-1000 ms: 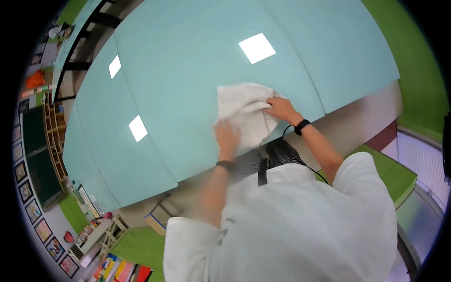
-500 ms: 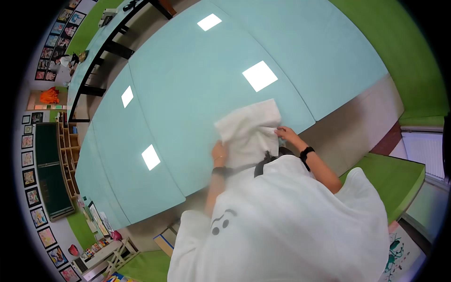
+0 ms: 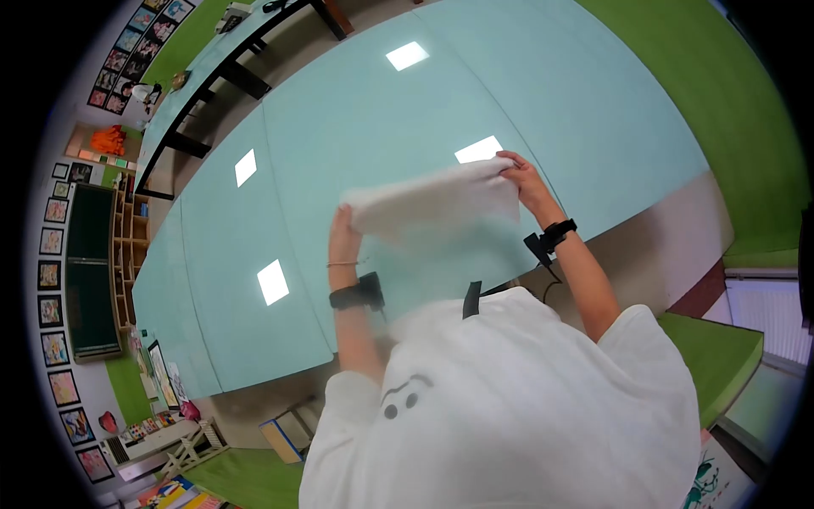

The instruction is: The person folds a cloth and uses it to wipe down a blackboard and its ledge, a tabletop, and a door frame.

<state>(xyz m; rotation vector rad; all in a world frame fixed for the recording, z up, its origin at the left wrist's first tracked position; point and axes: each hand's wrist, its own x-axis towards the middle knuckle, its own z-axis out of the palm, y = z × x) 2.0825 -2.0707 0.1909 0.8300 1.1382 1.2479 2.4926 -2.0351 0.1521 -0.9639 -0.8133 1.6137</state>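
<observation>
A white cloth, like a small towel, is stretched between my two hands above the light blue tabletop. My left hand is closed on the cloth's left end. At the upper right corner, my right hand pinches the fabric between thumb and fingers. The cloth's lower edge is blurred by motion. Black straps with small boxes circle both wrists.
Light squares reflect off the glossy table. Behind it on the left stands another long table with dark legs. Green bench seats flank me, and a wooden shelf lines the left wall beside a chalkboard.
Both hands have risen and moved forward, away from my body, lifting the cloth. It lay spread near the table edge before; now it hangs taut between them.
</observation>
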